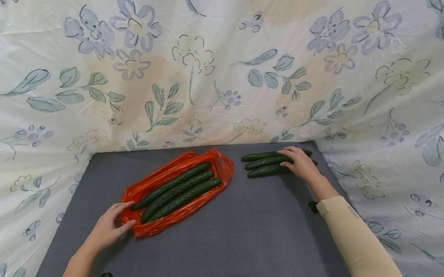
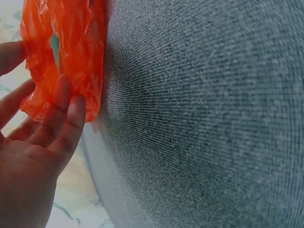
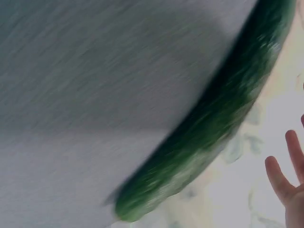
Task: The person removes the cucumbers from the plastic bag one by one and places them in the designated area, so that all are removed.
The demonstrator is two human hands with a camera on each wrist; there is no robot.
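Three dark green cucumbers [image 1: 179, 194] lie side by side on a crinkled red plastic bag [image 1: 138, 231]. At the bag's lower left end is my left hand [image 1: 108, 228], its thumb and fingers apart. In the left wrist view its loosely bent fingers touch the red plastic. To the right lie three more cucumbers [image 1: 262, 165], roughly parallel on the table. Over their right part is my right hand [image 1: 300, 163], hiding some of them. The right wrist view has one cucumber [image 3: 204, 133] up close, with spread fingers [image 3: 278, 178] apart from it.
A dark grey cloth-covered table [image 1: 233, 237] lies under everything. Floral fabric [image 1: 219, 72] hangs behind it and along both sides. A stretch of table separates the bag from the cucumbers at the right.
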